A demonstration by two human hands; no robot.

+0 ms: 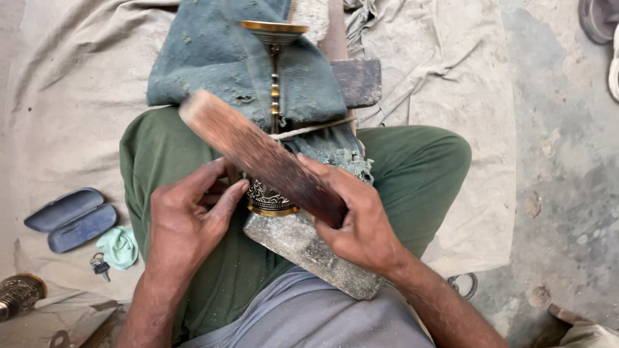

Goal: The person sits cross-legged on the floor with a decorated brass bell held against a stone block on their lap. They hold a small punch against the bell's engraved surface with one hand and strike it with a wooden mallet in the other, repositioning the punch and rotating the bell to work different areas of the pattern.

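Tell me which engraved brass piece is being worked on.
The tall brass goblet-shaped piece lying on the lap, its engraved base at the left hand. The other engraved brass piece lies untouched at the lower-left edge.

Engraved base (267, 198) partly behind mallet (261, 156)

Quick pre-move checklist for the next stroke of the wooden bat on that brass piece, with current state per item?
1. Right hand grips the wooden bat: ok, its fingers wrap the lower end.
2. Left hand steadies the engraved brass base: ok, fingertips are at it.
3. Brass stem piece lies supported along the blue-grey cloth: ok.
4. Cord across the stem is tight: cannot tell.
5. Stone block under the base is seated firmly on the lap: cannot tell.
6. Left fingers clear of the bat's path: not ok, they sit right beside it.
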